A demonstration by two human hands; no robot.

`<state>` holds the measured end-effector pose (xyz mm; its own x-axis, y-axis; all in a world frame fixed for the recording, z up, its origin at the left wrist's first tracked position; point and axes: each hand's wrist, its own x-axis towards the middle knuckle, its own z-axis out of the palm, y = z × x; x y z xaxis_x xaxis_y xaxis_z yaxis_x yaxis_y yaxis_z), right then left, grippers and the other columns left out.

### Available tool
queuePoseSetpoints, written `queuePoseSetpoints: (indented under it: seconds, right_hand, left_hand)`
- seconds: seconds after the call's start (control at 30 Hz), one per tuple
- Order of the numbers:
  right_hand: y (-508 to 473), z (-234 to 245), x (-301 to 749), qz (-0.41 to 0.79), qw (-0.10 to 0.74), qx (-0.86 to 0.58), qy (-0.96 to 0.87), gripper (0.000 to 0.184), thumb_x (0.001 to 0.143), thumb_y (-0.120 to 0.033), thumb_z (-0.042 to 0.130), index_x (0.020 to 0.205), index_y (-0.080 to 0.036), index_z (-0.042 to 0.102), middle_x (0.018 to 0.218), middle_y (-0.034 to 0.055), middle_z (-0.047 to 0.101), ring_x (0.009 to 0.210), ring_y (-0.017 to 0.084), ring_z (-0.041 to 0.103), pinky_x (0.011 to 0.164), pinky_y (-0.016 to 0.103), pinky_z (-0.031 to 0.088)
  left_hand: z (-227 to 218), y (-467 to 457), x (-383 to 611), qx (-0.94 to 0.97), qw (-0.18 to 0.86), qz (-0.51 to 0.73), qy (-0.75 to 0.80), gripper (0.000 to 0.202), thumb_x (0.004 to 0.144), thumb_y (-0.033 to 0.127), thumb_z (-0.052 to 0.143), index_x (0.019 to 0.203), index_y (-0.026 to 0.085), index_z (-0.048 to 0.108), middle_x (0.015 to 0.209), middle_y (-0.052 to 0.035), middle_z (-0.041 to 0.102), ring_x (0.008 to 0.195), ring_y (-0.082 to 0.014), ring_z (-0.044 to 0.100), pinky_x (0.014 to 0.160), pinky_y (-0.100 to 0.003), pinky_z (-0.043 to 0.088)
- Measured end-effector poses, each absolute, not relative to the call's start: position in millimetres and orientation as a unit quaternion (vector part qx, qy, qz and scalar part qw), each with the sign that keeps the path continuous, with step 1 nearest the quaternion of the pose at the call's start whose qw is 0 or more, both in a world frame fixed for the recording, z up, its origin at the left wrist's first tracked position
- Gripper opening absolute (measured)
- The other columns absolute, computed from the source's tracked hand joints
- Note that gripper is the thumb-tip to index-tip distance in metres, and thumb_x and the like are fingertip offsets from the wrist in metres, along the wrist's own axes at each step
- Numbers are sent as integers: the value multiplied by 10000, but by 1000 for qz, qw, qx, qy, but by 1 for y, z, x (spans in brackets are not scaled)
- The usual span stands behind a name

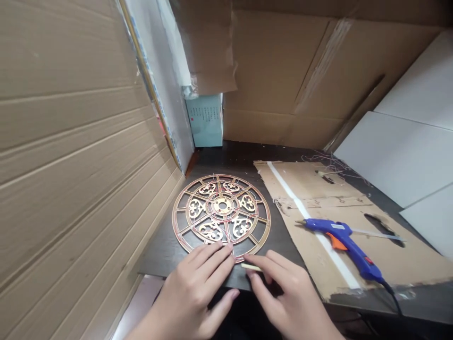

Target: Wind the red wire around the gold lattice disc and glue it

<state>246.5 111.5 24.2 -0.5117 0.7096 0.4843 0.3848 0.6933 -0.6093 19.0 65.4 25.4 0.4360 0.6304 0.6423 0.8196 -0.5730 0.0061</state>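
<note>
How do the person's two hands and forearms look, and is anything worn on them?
Both are bare. The left hand and the right hand show no gloves, rings or watch, and no sleeve covers the visible wrists. The fingernails are short and look unpainted. The forearms leave the picture at the bottom edge, so anything worn higher up is hidden.

A blue glue gun (348,245) with an orange trigger lies on its side on a flat sheet of torn cardboard (354,198), across a white strip (304,212) that runs along the sheet. Its black cord (392,293) trails off the near edge of the dark table (230,156). A pale green box (205,120) stands upright in the far corner. Corrugated cardboard panels (71,141) lean at the left, and white boards (406,151) lean at the right.
</note>
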Motion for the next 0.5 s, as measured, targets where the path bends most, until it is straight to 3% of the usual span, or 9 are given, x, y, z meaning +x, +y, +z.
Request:
queuePoseSetpoints:
  seconds: [0.5]
  right_hand:
    - [117,26,250,236,358,-323,-844,205,1040,-187,579,1152,-210,749,701,-35,547,571,105,545,533,198,448]
  left_hand:
    - [24,61,22,-827,105,-329,-443,368,960,330,595,1280,167,674,1324,-70,730,1231,-232,686,1046,-406,626]
